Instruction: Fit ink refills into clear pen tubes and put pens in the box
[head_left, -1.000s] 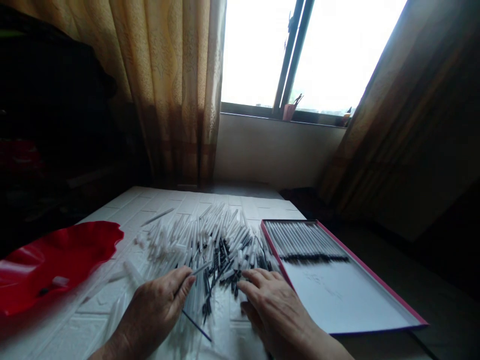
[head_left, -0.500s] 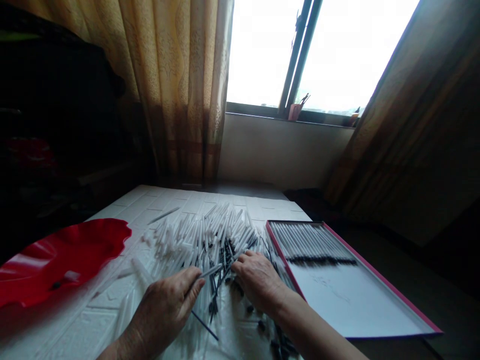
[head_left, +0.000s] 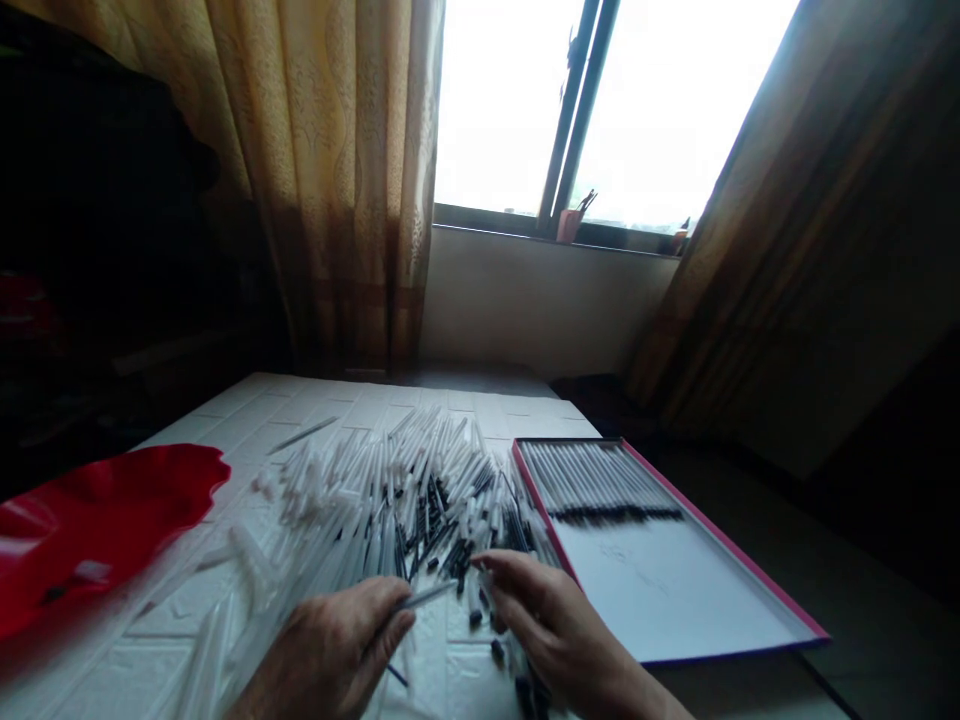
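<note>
My left hand (head_left: 337, 640) is closed, with a slim pen (head_left: 431, 595) pinched between thumb and forefinger, its tip slanting up to the right. Close to that tip is my right hand (head_left: 547, 615), its thumb and forefinger apart and bent over the small parts; nothing shows clearly between them. Past both hands spreads a loose heap of clear pen barrels (head_left: 352, 540). Dark refills (head_left: 431, 510) lie among them. Several black caps (head_left: 497, 652) are scattered beside my right hand. A shallow pink-edged box (head_left: 720, 535) on the right holds a row of assembled pens (head_left: 600, 480) with black ends.
A red wavy-rimmed basin (head_left: 112, 510) stands at the left with small pieces in it. One pen (head_left: 302, 434) lies apart on the white brick-patterned table cover (head_left: 262, 400). Behind are a curtain (head_left: 337, 180), a window and a pink cup (head_left: 569, 225) on the sill.
My right hand has drawn back from the dark refills toward me, and its fingers have loosened. The left hand still grips the pen, now lower in view. The whole view has shifted slightly.
</note>
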